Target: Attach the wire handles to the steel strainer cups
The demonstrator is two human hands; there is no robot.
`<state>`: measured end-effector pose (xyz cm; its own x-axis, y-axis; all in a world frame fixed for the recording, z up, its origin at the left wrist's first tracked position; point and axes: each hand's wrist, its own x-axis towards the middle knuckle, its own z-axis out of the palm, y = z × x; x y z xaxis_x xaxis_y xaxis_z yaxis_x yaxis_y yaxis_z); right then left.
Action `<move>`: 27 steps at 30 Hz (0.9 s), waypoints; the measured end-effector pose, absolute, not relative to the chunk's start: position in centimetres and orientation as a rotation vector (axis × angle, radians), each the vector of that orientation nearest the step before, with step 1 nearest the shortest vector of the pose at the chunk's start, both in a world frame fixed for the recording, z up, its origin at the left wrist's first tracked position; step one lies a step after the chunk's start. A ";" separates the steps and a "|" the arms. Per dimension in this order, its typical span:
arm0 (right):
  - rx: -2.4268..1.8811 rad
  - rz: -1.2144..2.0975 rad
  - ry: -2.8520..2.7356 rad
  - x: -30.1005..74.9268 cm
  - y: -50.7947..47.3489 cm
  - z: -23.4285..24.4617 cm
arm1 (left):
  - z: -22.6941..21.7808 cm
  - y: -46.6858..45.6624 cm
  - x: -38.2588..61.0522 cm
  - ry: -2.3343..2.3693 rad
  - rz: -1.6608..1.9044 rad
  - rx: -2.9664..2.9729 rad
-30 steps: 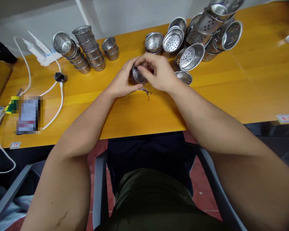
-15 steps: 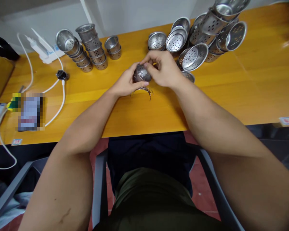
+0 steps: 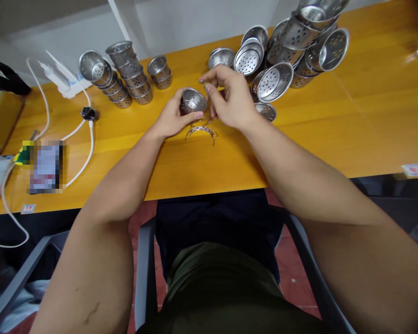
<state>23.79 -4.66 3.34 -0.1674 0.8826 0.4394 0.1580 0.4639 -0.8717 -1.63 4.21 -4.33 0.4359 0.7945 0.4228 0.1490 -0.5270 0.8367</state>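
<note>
Indoor light is reading moderate. Yellow wooden table (image 3: pixel 202 169) is giving off a soft sheen; perforated silver metal cups (image 3: pixel 273 82) are throwing glints. Dark navy cloth (image 3: pixel 212 222) is sinking into shadow. Top-right corner is vignetting. Mosaic is masking a flat rectangular device (image 3: pixel 46 167). Thin curved metal wires (image 3: pixel 202 129) are looking soft.

Dark olive top (image 3: pixel 223 287), navy lower garment (image 3: pixel 209 222), bare arms.
Top is plain cloth, soft curved creases across the front; lower garment plain too, near black in shadow. Left arm (image 3: pixel 120 181) and right arm (image 3: pixel 299 167) bare past the elbow. Left upper arm has a small spot (image 3: pixel 77 289) and a thin crooked line mark (image 3: pixel 91 314). Left grip (image 3: pixel 174 113), right grip (image 3: pixel 230 95): bare hands.
</note>
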 end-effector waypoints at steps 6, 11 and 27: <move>-0.921 0.739 -1.525 23.9 -3.6 2.9 | -2.6 2.8 -1.9 0.848 1.176 1.960; -0.962 0.734 -1.757 24.5 -2.5 1.9 | -2.6 4.0 -2.9 0.983 1.300 1.985; -1.134 0.782 -2.109 24.3 -3.6 1.5 | -3.3 10.0 -6.8 1.385 1.148 2.210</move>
